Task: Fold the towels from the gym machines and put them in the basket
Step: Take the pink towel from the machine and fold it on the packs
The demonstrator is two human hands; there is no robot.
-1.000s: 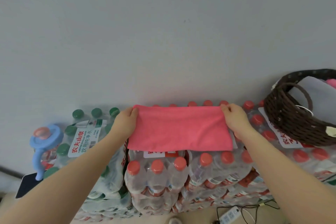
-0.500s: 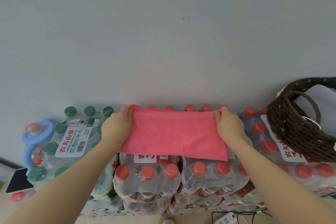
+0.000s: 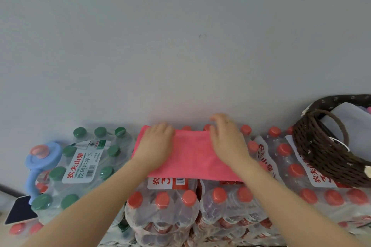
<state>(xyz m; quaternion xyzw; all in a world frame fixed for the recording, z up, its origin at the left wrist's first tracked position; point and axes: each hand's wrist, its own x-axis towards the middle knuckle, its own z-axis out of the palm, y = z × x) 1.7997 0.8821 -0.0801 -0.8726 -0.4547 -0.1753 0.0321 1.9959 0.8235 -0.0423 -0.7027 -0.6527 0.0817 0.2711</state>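
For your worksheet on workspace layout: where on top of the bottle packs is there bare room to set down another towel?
Free: the green-capped pack, left of the pink towel, and the red-capped packs between the towel and the basket. Crowded: the middle, where the left hand and right hand lie on the towel, and the far right under the basket.

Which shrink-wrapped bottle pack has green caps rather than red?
The green-capped pack at far left, beside the blue handled object. Every other pack, including those under the pink towel and the basket, has red caps.
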